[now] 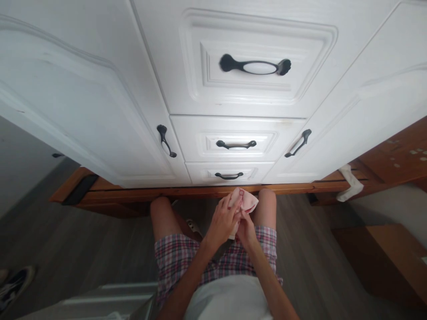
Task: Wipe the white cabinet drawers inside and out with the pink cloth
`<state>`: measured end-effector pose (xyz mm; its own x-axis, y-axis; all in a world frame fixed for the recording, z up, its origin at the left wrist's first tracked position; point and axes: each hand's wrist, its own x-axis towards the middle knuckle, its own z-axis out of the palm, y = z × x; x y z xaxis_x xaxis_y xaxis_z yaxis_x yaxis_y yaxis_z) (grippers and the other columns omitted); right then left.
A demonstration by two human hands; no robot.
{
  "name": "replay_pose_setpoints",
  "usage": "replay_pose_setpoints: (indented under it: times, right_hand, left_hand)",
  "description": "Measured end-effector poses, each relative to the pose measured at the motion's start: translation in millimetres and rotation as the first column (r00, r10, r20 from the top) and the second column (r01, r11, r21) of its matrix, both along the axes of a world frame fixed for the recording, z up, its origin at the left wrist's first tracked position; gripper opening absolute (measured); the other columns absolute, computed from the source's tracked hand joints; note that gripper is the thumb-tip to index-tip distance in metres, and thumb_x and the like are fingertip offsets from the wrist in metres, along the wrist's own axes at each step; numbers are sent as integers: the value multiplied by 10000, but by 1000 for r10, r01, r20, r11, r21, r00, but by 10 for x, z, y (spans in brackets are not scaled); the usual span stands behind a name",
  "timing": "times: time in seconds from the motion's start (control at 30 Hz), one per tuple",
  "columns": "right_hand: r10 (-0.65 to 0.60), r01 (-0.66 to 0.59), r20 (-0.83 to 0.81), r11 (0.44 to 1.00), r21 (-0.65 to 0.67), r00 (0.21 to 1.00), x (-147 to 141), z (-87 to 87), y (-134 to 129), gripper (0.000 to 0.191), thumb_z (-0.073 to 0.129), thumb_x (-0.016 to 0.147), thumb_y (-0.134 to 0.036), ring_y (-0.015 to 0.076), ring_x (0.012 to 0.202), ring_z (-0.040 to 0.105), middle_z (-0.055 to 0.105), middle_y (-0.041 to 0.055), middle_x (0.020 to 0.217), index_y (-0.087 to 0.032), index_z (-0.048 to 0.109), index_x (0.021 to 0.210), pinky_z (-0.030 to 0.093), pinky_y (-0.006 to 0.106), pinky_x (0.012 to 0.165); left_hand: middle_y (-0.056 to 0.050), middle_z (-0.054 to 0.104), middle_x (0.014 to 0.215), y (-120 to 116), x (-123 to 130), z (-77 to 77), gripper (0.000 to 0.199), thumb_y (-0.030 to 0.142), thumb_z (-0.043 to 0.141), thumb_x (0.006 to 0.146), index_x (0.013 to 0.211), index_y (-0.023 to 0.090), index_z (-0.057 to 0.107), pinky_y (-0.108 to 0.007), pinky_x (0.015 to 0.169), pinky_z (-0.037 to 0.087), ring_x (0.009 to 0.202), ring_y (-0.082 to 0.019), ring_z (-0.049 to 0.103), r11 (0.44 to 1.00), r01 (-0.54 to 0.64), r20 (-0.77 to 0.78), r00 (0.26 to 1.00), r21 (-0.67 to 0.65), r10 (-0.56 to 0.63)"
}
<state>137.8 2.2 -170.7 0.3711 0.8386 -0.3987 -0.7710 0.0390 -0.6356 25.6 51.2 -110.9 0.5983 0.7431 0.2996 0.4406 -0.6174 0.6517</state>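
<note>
A pink-and-white cloth (247,201) lies between the two hands and sticks out past the fingertips, its widest part fanned just ahead of the right hand and touching the fingers of the left. A narrower bit of it shows lower down, in the gap between the palms. The left hand (221,219) is partly closed over the cloth, its fingers long and only slightly bent, reaching forward across it; its thumb is hard to make out. The right hand (246,228) is closed further, with thumb and curled fingers pinching the cloth from beneath that wide part. The hands nearly meet, and both forearms slant inward to them from the body, above the lap and the checked shorts (263,240). Just beyond the hands runs the edge of a wooden bench (123,195), carrying a white cabinet (150,66). Well to the right of the hands, a white sock (350,184) hangs over the bench.
</note>
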Motion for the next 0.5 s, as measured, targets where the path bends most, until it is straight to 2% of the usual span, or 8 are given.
replay_pose_setpoints:
  times: [0.07, 0.13, 0.23, 0.3, 0.37, 0.43, 0.5]
  right_hand:
    - [-9, 9, -25, 1000, 17, 1000, -96, 8, 7, 626, 873, 759, -581, 267, 1309, 685, 790, 61, 1269, -264, 753, 1285, 541, 434, 1156]
    - [-38, 38, -21, 999, 21, 999, -127, 43, 27, 720, 860, 793, -609, 252, 1403, 632, 745, 65, 1390, -274, 698, 1411, 485, 431, 1222]
    - [-70, 70, 4, 998, 6, 998, -69, 104, 35, 768, 893, 794, -563, 246, 1352, 672, 739, 70, 1407, -253, 660, 1456, 496, 420, 1217]
    - [-92, 92, 13, 995, -37, 996, 10, 117, 13, 786, 905, 795, -538, 258, 1260, 723, 762, 75, 1360, -246, 637, 1473, 560, 437, 1149]
    - [-149, 151, 21, 982, -116, 989, 96, 95, -33, 807, 914, 780, -521, 262, 1163, 759, 786, 68, 1299, -242, 624, 1479, 619, 435, 1062]
    - [-227, 229, 33, 955, -189, 973, 173, 38, -107, 800, 911, 759, -508, 251, 1080, 778, 806, 45, 1231, -237, 636, 1460, 648, 408, 997]
    - [-262, 270, 65, 942, -201, 963, 234, -37, -204, 783, 885, 759, -517, 244, 1021, 787, 818, 26, 1165, -232, 646, 1448, 660, 392, 960]
  left_hand:
    - [-75, 272, 1812, -63, 7, -91, 633, 258, 563, 1097, 1692, 369, 378, -606, 1272, 420, 1624, -371, 351, 997, 25, -119, 993, 69, -17]
    - [-58, 183, 1842, -97, -42, -180, 672, 236, 566, 1086, 1708, 366, 347, -628, 1284, 400, 1669, -387, 255, 995, 69, -161, 985, 74, -57]
    - [-80, 201, 1836, -39, -174, -197, 591, 277, 526, 1106, 1685, 299, 408, -578, 1316, 379, 1677, -345, 256, 982, 191, -55, 980, 3, -191]
    - [-92, 304, 1803, 76, -249, -114, 466, 308, 469, 1135, 1596, 280, 534, -520, 1318, 391, 1645, -296, 348, 981, 190, 86, 979, -44, -186]
    - [-98, 451, 1725, 234, -281, 26, 394, 309, 422, 1155, 1497, 279, 616, -492, 1302, 415, 1583, -258, 458, 993, 98, 204, 975, -59, -84]
    - [-104, 565, 1626, 416, -266, 207, 373, 284, 399, 1162, 1449, 272, 638, -498, 1286, 431, 1526, -244, 526, 1000, -7, 270, 963, -4, 8]
    - [-118, 594, 1578, 604, -209, 428, 361, 264, 403, 1161, 1434, 260, 640, -506, 1264, 451, 1493, -249, 552, 989, -87, 303, 952, 119, 48]
